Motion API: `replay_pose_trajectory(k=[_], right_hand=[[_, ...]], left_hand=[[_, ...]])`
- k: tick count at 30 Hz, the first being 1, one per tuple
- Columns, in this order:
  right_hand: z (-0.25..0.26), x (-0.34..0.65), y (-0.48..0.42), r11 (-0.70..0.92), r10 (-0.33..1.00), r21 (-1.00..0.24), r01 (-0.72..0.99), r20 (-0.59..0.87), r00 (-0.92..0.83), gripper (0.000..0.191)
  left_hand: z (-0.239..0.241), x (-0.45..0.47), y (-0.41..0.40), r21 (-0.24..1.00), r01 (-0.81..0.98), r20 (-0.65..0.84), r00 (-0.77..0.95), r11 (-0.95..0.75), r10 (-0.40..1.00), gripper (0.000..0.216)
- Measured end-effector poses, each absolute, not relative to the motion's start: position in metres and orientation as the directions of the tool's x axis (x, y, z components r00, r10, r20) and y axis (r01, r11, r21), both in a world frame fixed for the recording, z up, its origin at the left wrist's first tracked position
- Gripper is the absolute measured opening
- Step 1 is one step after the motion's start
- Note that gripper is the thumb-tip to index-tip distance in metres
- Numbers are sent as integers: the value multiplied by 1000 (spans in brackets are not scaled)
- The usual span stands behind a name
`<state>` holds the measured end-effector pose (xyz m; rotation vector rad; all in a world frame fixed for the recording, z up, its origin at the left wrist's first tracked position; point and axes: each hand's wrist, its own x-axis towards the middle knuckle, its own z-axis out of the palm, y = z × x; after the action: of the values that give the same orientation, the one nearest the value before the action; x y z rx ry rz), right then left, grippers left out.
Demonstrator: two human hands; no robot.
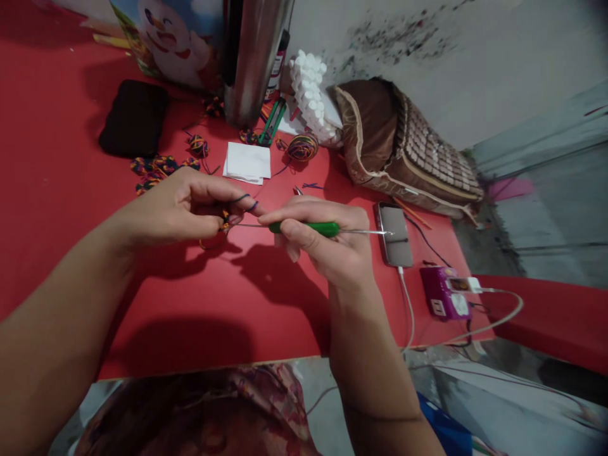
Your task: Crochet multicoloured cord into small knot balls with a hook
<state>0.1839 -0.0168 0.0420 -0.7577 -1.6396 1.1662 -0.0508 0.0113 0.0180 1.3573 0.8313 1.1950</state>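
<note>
Crochet hook with a green handle lies crosswise in your right hand, above the middle of the counter. Your grip is clamped on the handle, thumb and forefinger pressing it from both sides. Its thin metal shaft runs left to a small multicoloured crochet piece and meets it. The other metal end sticks out to the right above the phone. Your left hand pinches that piece, grip closed on it, and a dark blue thread loops over the fingertips.

Around your hands, the red counter carries everything. At its far right edge slumps a brown cushion with a tiled cover. A steel flask stands at the back, beside a box with a snowman picture. A black pouch lies left of the flask. A knobbly white foam piece sits between flask and cushion. The phone lies flat just right of your right hand, with a white cable plugged into its near end. A purple charger block sits near the counter's right corner. A folded white paper lies behind your hands, with a ball of multicoloured yarn just right of it. Several small crocheted bits are scattered in front of the pouch.
</note>
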Motion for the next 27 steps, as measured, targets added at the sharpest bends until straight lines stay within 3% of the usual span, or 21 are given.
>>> replay_pose_trajectory(k=[1, 4, 8, 17, 23, 27], right_hand=[[41, 184, -16, 319, 877, -945, -71, 323, -355, 12], [37, 184, -13, 204, 910, -963, -177, 253, -328, 13], [31, 179, -13, 106, 950, -961, -257, 175, -260, 16], [21, 164, -15, 148, 978, -954, -260, 181, -109, 25], [17, 163, -10, 79, 986, -935, -346, 124, -110, 27], [15, 161, -9, 47, 988, -926, -375, 99, -122, 29]], left_hand=[[19, -54, 13, 987, -109, 150, 406, -115, 902, 16], [24, -57, 13, 991, -134, 56, 452, 6, 890, 22], [27, -45, 6, 956, -292, 93, 302, -1, 949, 32], [20, -28, 7, 932, -353, 129, 114, -82, 985, 37], [21, -25, 7, 904, -425, 107, 116, -48, 988, 32], [22, -25, 6, 924, -381, 69, 90, -29, 994, 33]])
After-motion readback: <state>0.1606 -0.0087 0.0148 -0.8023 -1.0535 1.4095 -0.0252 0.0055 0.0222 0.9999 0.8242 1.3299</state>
